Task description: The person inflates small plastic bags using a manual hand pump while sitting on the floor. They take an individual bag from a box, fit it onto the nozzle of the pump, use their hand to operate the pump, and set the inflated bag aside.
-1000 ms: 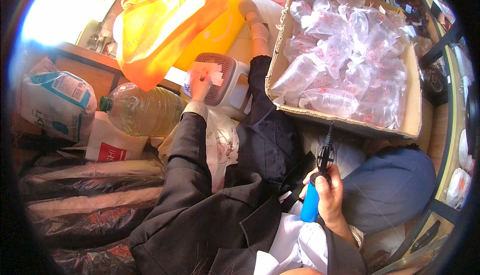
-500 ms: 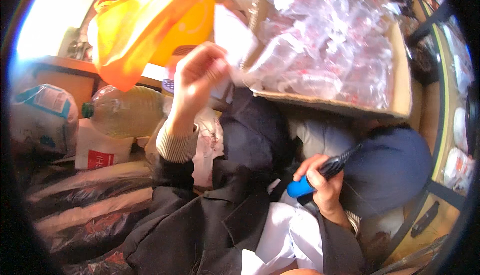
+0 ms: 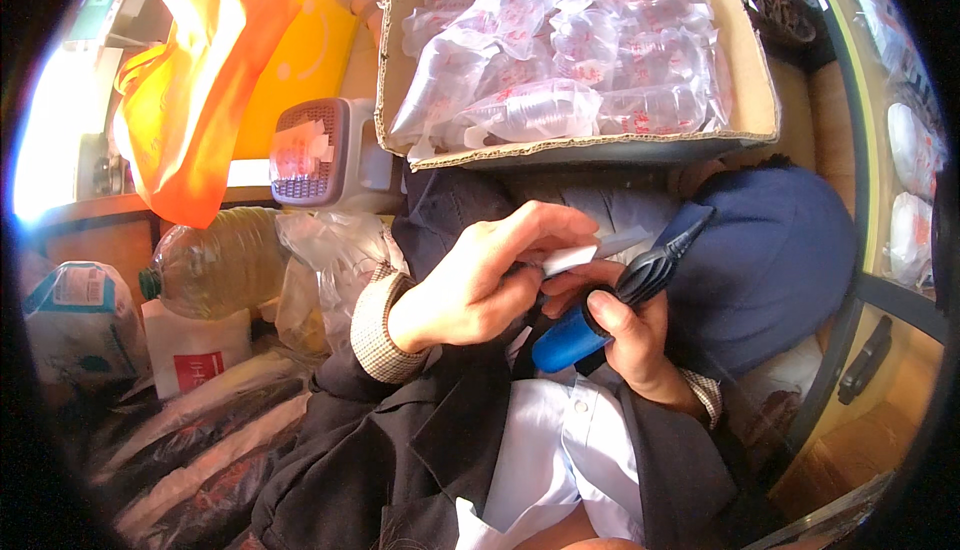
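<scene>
My right hand [image 3: 637, 345] is wrapped round a blue and black handheld object [image 3: 572, 340]; its blue end is rounded and its ribbed black end tapers to a point. I cannot make out its exact kind. Just left of it, my left hand [image 3: 490, 275] is closed with bent fingers, pinching a small white strip [image 3: 570, 259]. The strip lies close to the fingertips of my right hand, and whether they touch it is hidden. Both hands are over my lap, in front of an open cardboard box [image 3: 600, 153].
Clear plastic-wrapped cups [image 3: 560, 60] fill the box. On the left are an orange bag [image 3: 195, 90], a purple-grey lidded basket [image 3: 312, 145], a large bottle of pale liquid [image 3: 225, 262] and wrapped bundles [image 3: 210, 450]. Black-framed shelving [image 3: 870, 240] stands at the right.
My left hand has come down and right from beside the box to my right hand, and a white strip now shows in it. The view has shifted. My right hand keeps its grip.
</scene>
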### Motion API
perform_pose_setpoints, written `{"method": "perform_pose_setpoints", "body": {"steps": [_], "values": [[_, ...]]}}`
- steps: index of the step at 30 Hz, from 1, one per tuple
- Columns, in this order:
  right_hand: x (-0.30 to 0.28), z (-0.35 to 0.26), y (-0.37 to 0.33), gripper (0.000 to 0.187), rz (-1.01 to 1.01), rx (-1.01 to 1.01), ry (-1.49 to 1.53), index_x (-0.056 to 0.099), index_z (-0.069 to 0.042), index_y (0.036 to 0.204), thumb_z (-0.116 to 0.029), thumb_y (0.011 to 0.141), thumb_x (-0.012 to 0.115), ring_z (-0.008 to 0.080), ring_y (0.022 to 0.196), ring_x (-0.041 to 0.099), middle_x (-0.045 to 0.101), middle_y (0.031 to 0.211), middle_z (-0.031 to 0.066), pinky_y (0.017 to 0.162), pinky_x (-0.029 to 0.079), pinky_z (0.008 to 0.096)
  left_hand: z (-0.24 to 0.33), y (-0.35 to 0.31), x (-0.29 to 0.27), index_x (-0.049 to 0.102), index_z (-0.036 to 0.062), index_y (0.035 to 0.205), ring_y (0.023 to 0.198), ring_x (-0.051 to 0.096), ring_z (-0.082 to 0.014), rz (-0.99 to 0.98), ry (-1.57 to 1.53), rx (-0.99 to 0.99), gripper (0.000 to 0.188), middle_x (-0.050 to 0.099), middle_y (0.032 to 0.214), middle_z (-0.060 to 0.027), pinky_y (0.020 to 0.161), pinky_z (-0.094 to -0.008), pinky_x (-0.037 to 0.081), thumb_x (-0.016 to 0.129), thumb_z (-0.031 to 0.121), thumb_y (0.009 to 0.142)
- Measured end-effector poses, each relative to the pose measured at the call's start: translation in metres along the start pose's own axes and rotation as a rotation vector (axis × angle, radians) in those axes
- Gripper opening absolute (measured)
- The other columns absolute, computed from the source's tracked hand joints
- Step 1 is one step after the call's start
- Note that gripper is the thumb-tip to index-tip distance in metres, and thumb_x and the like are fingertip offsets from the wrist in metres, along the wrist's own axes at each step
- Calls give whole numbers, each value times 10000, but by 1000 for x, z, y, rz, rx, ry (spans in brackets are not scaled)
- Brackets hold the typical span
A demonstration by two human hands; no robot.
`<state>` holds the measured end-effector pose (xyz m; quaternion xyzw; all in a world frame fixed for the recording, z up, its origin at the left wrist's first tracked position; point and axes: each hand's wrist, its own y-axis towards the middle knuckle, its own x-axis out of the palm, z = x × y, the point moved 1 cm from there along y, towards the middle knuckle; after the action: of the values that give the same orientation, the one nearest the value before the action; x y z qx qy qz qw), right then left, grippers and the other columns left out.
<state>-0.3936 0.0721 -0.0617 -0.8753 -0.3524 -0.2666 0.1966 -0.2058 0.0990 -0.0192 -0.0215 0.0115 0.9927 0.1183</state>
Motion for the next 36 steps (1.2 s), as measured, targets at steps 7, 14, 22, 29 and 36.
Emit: {"method": "perform_pose_setpoints", "body": {"steps": [7, 14, 22, 29, 36], "values": [[2, 2, 6, 320, -20, -3, -23, 564, 59, 1175, -108, 917, 474, 170, 874, 605, 639, 1010, 127, 818, 473, 300, -5, 3, 4, 629, -16, 968, 711, 685, -188, 224, 340, 41, 138, 691, 823, -122, 645, -266, 527, 499, 6, 925], [-3, 4, 6, 586, -14, 36, -28, 541, 53, 1039, -518, 918, 491, 215, 790, 622, 620, 917, 166, 697, 503, 319, -3, 12, 10, 670, 49, 784, 744, 643, -177, 267, 442, 214, 123, 660, 823, -89, 644, -282, 500, 770, 39, 714], [-1, 2, 5, 301, 195, 177, 135, 579, 17, 1038, -217, 851, 606, 174, 728, 618, 633, 884, 105, 655, 510, 292, -8, 11, 9, 667, 53, 776, 701, 607, -174, 243, 470, 290, 213, 635, 802, -66, 627, -267, 477, 824, 139, 659], [0, 2, 4, 210, 200, 107, 6, 612, -9, 963, -153, 819, 662, 157, 714, 615, 643, 836, 85, 659, 500, 276, -15, 9, 11, 653, 12, 823, 699, 596, -158, 322, 355, 206, 133, 633, 798, -83, 625, -266, 475, 704, 136, 819], [-2, -4, 5, 117, 296, -14, -27, 660, -6, 856, -121, 834, 653, 136, 720, 623, 666, 813, 71, 695, 494, 263, 8, -11, 20, 629, -8, 929, 498, 440, -26, 527, 358, -147, 200, 551, 591, 14, 468, -193, 339, 716, 133, 817]]}}
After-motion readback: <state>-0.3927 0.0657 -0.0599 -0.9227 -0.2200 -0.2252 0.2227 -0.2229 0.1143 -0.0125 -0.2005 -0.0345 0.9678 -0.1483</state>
